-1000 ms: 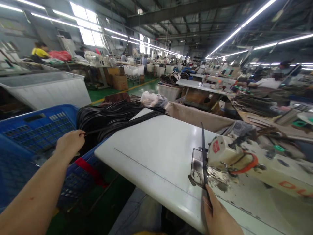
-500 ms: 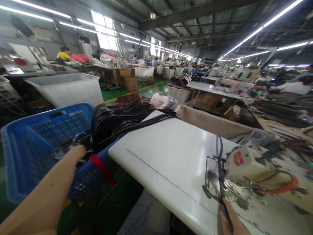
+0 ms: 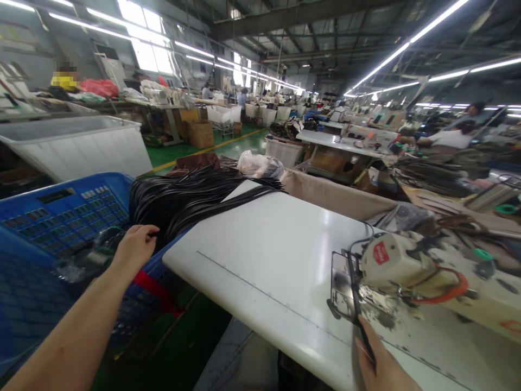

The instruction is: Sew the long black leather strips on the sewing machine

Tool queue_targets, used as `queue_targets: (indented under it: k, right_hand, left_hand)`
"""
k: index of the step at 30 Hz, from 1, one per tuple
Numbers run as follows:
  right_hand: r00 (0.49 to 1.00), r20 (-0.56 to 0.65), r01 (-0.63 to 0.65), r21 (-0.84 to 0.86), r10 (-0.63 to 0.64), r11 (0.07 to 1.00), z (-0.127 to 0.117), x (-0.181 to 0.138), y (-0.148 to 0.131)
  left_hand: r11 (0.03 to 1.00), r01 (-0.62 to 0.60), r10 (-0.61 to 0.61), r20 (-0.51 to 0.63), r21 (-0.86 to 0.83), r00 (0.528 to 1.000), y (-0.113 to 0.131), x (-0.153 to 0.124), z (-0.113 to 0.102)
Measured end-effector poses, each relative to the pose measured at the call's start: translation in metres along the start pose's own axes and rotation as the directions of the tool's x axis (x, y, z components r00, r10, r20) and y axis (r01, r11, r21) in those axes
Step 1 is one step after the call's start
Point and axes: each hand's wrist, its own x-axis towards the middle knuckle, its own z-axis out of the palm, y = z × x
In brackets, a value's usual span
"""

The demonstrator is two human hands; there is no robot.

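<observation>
My left hand [image 3: 137,245] is over the inner side of the blue plastic basket [image 3: 97,179], fingers pinched. A short dark piece, seemingly the end of a black strap, pokes out at its fingertips. Right beside it, a thick bundle of black straps [image 3: 183,195] drapes from the basket onto the corner of the white sewing table [image 3: 260,244]. Fingers of my right hand [image 3: 376,355] are closed on another black strap [image 3: 355,288], which runs along the metal plate beside the sewing machine [image 3: 407,260] and curves up behind it.
Plastic-wrapped thread spools [image 3: 97,252] lie inside the basket, and a red strip [image 3: 157,290] hangs on its side. Beyond the table is a beige fabric-lined bin [image 3: 337,193]. A white bin [image 3: 77,144] stands at the left. Other people work farther off.
My left hand has lifted and drawn back from inside the basket, its fingers now showing. My right hand still holds the strap by the machine. The view has turned slightly right.
</observation>
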Motion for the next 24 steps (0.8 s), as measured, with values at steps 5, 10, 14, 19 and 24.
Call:
queue_targets:
  k: [5,10,14,19,24]
  right_hand:
    - [0.998,-0.052,-0.026,-0.117,0.02,0.993,0.014,-0.004,0.008]
    - [0.998,-0.051,-0.031,-0.173,0.022,0.984,0.009,-0.008,0.001]
    - [0.997,0.021,-0.064,-0.152,0.068,0.986,-0.008,-0.008,-0.012]
    - [0.983,0.066,-0.172,0.019,0.17,0.985,-0.017,-0.01,-0.02]
    - [0.946,0.098,-0.321,0.407,0.309,0.855,-0.019,-0.014,-0.019]
  left_hand:
    - [0.941,-0.282,0.28,-0.037,-0.184,0.959,0.062,-0.007,0.031]
    - [0.792,-0.481,0.5,-0.05,-0.377,0.864,0.13,-0.035,0.06]
    - [0.691,-0.604,0.645,-0.039,-0.397,0.763,0.172,-0.068,0.073]
    - [0.643,-0.706,0.735,-0.021,-0.296,0.678,0.181,-0.088,0.078]
    - [0.693,-0.652,0.66,-0.092,-0.309,0.745,0.168,-0.08,0.081]
